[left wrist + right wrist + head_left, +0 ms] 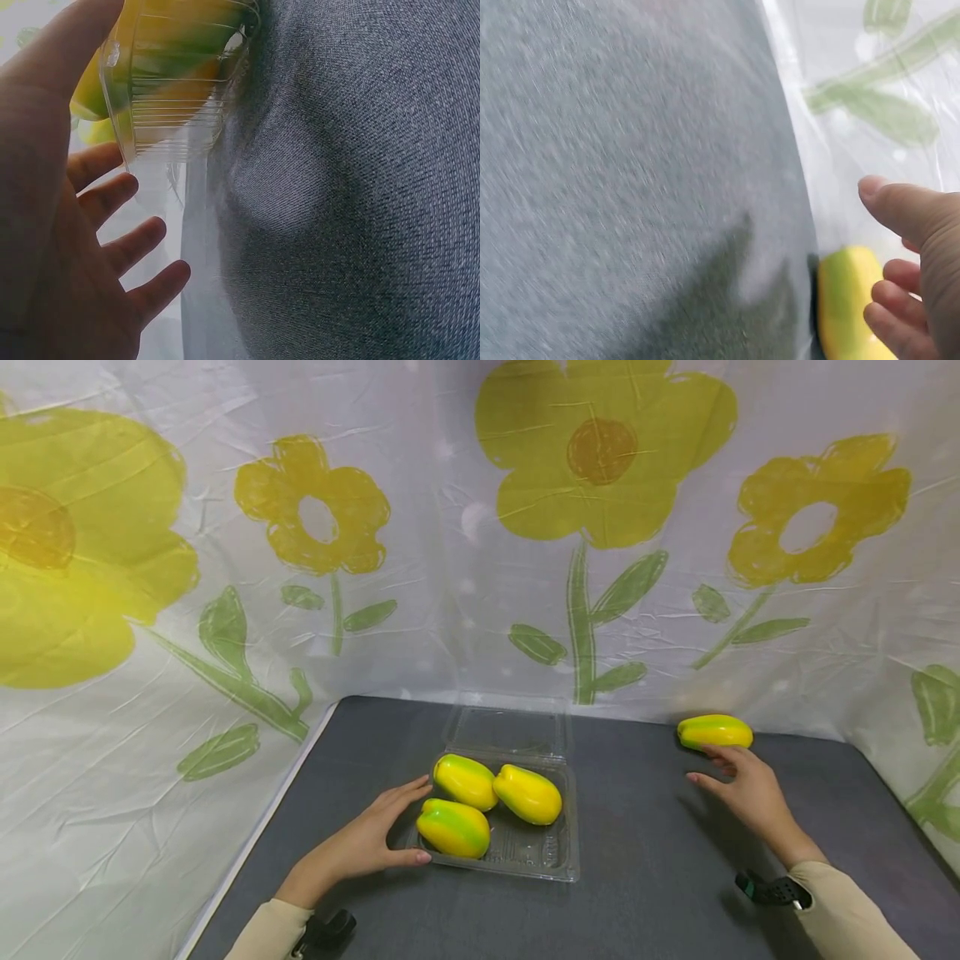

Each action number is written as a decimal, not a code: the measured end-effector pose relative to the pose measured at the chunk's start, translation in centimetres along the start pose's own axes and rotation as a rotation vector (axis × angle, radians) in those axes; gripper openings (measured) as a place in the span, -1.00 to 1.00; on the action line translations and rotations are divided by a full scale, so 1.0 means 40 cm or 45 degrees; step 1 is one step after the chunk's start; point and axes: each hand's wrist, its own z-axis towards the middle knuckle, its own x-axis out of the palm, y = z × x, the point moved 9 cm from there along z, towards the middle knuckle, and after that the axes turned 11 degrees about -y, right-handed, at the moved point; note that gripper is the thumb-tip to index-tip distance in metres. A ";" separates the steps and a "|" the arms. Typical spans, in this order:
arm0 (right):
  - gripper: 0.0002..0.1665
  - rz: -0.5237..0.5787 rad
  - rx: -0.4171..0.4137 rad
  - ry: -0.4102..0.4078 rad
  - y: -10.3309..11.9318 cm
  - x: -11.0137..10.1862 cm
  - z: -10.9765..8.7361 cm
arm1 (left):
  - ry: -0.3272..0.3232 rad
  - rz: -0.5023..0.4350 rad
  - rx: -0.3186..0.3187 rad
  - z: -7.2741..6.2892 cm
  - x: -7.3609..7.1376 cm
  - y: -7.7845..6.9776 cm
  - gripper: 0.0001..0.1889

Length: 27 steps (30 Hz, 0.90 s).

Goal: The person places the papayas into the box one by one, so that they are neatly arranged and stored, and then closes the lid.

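Note:
Three yellow-green papayas (527, 794) lie in a clear plastic clamshell box (551, 860), whose lid (510, 731) is folded back. My left hand (367, 835) is at the box's left side, thumb near the front left corner and fingers spread along the edge. In the left wrist view, fingertips (124, 184) are right at the box's ribbed wall (176, 112). A fourth papaya (715, 729) lies at the table's back right. My right hand (750, 789) reaches over to it, fingertips overlapping its near side and thumb apart. The right wrist view shows loosely bent fingers (900, 300) beside this papaya (844, 300).
A dark grey table (637, 877) carries everything. White cloth (420, 610) printed with yellow flowers hangs behind and along the sides, meeting the table's back edge close to the fourth papaya. Each wrist wears a black band (772, 889).

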 end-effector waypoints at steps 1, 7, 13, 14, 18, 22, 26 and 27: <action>-0.28 -0.007 -0.001 -0.005 -0.005 -0.002 0.002 | 0.000 -0.001 -0.001 0.000 0.000 0.001 0.04; -0.23 -0.004 -0.008 -0.007 -0.027 -0.006 0.015 | 0.004 -0.010 -0.007 -0.002 0.002 0.003 0.05; -0.23 -0.015 0.012 -0.023 -0.052 -0.007 0.038 | -0.001 -0.009 -0.007 -0.001 0.001 0.004 0.04; -0.23 -0.013 0.018 -0.028 -0.055 -0.008 0.042 | -0.002 -0.008 -0.006 -0.001 0.001 0.003 0.04; -0.24 -0.014 0.044 -0.045 -0.073 -0.008 0.059 | -0.004 -0.013 -0.001 -0.001 0.001 0.001 0.05; -0.26 -0.009 0.061 -0.060 -0.095 -0.006 0.077 | -0.006 -0.015 0.005 -0.001 0.000 -0.003 0.04; -0.24 0.012 0.070 -0.066 -0.119 -0.002 0.093 | -0.009 -0.011 0.007 0.000 0.000 -0.003 0.05; -0.23 0.016 0.075 -0.063 -0.126 -0.001 0.096 | -0.009 -0.012 0.006 0.000 0.000 -0.003 0.05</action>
